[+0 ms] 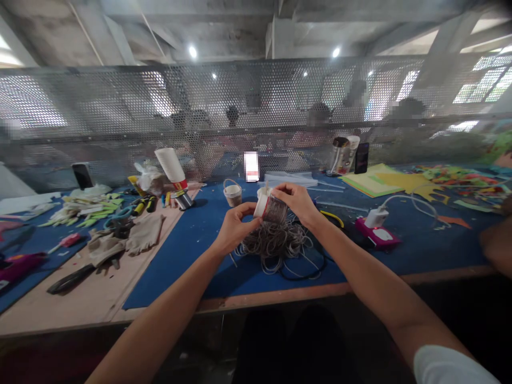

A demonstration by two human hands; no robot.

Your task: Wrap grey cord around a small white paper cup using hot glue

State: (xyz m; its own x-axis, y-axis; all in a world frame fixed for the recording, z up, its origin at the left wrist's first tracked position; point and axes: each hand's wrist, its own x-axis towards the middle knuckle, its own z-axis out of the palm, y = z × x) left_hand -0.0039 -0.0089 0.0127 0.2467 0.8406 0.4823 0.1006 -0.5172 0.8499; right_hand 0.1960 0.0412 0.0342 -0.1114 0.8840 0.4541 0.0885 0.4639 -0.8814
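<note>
Between both hands is a paper cup point(275, 210), tilted on its side, with grey-brown cord wound round much of its wall. My left hand point(238, 226) grips the cup's white rim end, thumb and fingers closed on it. My right hand point(295, 200) pinches the cord-wrapped side from above. Right under the cup lies a loose tangled heap of grey cord point(276, 242) on the blue mat point(184, 261). Just behind the hands stands another white cup point(262, 191), partly hidden. A small cord-wrapped cup with a handle point(232, 195) is to its left.
Leftward are a stack of paper cups point(171, 165), gloves point(144, 234), pliers point(150, 205) and a purple glue gun point(24, 266). A purple power socket point(378, 234) with a plugged charger sits right, before coloured sheets point(374, 180). A perforated metal screen point(256, 101) closes the back.
</note>
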